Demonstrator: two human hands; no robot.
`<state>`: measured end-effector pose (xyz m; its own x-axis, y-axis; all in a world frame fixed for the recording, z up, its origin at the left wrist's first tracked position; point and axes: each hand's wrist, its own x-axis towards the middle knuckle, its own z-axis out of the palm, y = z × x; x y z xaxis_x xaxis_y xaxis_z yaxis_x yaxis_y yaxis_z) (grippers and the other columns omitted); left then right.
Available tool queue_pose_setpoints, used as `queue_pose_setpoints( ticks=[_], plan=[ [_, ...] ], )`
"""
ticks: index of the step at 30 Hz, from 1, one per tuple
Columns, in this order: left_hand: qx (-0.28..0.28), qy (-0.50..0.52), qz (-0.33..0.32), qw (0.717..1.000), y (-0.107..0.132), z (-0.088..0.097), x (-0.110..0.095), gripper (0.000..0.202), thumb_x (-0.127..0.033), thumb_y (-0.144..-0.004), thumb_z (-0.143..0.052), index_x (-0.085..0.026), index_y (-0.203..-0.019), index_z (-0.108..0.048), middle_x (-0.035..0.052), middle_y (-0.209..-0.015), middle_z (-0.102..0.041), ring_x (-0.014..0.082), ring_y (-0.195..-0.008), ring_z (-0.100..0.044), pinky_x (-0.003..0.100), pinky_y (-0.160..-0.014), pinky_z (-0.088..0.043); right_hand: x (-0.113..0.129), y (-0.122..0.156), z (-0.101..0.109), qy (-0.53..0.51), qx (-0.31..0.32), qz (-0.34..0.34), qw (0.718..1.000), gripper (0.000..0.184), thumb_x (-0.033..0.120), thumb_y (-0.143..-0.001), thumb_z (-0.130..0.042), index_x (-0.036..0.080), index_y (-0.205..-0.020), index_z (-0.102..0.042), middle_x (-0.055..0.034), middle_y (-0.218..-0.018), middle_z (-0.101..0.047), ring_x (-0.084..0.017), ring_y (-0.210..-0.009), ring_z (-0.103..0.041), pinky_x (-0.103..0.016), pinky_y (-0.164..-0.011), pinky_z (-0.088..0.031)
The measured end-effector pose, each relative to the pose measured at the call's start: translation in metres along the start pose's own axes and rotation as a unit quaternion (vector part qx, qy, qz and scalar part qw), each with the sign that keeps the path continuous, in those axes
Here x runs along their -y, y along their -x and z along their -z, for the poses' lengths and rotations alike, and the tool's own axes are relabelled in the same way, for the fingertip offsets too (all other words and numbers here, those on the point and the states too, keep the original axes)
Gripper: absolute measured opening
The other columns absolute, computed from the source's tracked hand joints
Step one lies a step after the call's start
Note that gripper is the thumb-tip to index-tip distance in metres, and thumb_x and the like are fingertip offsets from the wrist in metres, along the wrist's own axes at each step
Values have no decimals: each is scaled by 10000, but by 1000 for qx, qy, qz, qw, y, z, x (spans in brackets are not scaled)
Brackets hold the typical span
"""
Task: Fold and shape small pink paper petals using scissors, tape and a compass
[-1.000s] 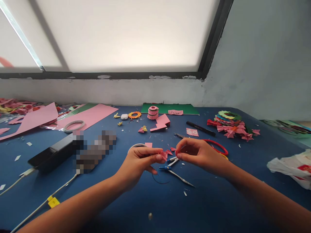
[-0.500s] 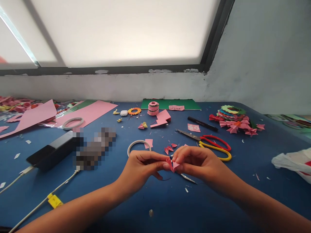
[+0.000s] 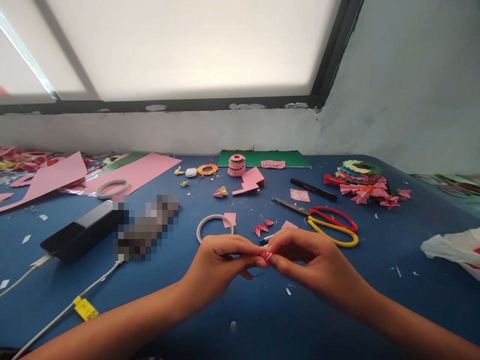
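Note:
Between the fingertips of both hands is a small folded pink paper piece [image 3: 266, 255], mostly covered by the fingers. My left hand [image 3: 227, 255] pinches it from the left, and my right hand [image 3: 305, 252] pinches its other side. Just beyond the hands lie several small folded pink paper pieces [image 3: 260, 229] and a pen [image 3: 270, 239], partly hidden by the right hand. A roll of tape [image 3: 199, 227] sits behind the left hand. Scissors with red and yellow handles [image 3: 333, 232] lie partly open beyond the right hand.
On the blue table [image 3: 195, 325] stand a black device [image 3: 82, 232] with a cable at left and a stack of ringed pink paper [image 3: 236, 165] at the back. A black marker [image 3: 314, 189], paper flowers [image 3: 363, 187] and a white plastic bag [image 3: 450, 250] lie to the right.
The fingertips have closed together over the pink paper piece, so less of it shows. The right hand has tilted slightly, and the view has shifted a little.

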<state>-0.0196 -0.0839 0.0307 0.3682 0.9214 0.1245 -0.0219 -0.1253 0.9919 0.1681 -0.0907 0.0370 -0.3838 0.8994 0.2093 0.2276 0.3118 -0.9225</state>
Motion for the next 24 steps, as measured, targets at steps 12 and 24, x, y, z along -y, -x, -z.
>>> queue_pose_setpoints(
  ticks=[12,24],
  plan=[
    [3,-56,-42,998,2,-2,-1,134,-153,-735,-691,-256,-764,-772,23,-721,-718,138,-613,-661,211,-522,-573,-3,2,-8,-28,-4,-37,999,114,311,-791,-601,197,-783,-606,-12,-742,-645,-120,-670,-617,-218,-587,-506],
    [-24,-9,29,999,0,-6,-2,100,-158,-713,-712,-229,-755,-769,15,-735,-727,139,-647,-677,179,-513,-573,-12,2,-18,-95,-56,-62,992,173,346,-762,-617,202,-788,-525,12,-777,-560,-96,-632,-568,-204,-534,-469]
  ],
)
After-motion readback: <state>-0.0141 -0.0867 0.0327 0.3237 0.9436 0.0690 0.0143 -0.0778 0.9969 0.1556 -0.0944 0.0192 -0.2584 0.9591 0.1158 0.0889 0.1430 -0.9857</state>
